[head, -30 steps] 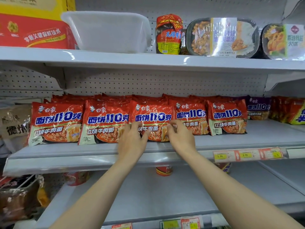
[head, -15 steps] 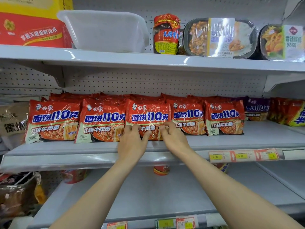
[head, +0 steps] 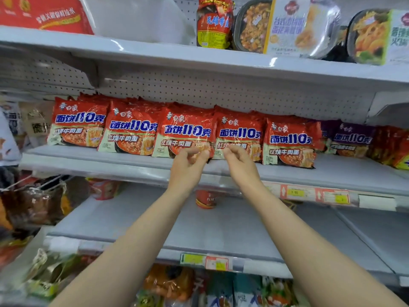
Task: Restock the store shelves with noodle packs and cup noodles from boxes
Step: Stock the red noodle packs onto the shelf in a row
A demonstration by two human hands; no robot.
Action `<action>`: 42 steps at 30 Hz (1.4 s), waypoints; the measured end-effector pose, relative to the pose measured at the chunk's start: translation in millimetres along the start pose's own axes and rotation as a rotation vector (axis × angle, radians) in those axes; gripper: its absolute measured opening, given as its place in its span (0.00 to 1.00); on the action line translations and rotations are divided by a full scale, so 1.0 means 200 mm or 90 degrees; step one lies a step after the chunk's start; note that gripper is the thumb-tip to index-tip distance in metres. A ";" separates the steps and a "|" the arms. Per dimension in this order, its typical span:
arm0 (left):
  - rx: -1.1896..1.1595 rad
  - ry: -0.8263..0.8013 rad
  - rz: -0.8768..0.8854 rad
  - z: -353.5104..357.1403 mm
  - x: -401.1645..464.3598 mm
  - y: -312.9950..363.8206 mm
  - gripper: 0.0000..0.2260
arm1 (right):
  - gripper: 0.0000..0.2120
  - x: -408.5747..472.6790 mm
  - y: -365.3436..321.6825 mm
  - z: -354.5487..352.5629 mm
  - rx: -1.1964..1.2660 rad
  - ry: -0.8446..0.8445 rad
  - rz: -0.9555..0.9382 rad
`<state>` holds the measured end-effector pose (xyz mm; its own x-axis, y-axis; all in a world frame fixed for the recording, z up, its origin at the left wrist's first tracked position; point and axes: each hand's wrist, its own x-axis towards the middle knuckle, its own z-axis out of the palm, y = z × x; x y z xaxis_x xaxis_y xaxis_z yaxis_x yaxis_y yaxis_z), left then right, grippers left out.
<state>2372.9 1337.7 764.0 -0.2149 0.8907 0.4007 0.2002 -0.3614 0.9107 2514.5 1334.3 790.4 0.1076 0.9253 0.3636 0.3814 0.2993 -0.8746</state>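
Observation:
Several red noodle packs stand in a row along the middle shelf point(head: 332, 173), labels facing out. The centre pack point(head: 186, 129) leans against its neighbour on the right point(head: 239, 134). My left hand point(head: 188, 167) hovers at the centre pack's lower right corner with fingers loosely curled; blur hides whether they touch the wrapper. My right hand point(head: 240, 167) hangs just in front of the neighbouring pack, fingers also loosely curled and holding nothing. A red cup noodle point(head: 207, 199) stands on the lower shelf beneath my hands.
Purple noodle packs point(head: 352, 138) and more red ones continue to the right. The top shelf carries a red box point(head: 44, 14), a white tub point(head: 141, 18), a red jar point(head: 213, 23) and boxed meals point(head: 287, 27). Price tags point(head: 314, 194) line the shelf edge. Bagged goods hang at left.
Both hands were pressed flat on the centre pack's front; now they have drawn back and down with fingers curled. My head has moved closer and turned left.

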 end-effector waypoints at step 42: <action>0.047 -0.147 -0.730 0.80 -1.82 -1.43 0.07 | 0.17 -1.54 2.09 -0.56 -0.108 -0.107 0.723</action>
<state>2546.2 1161.3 342.1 -0.1289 0.7158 -0.6862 0.0578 0.6963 0.7154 2744.1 1147.4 348.8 0.3490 0.6644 -0.6609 0.2631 -0.7464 -0.6113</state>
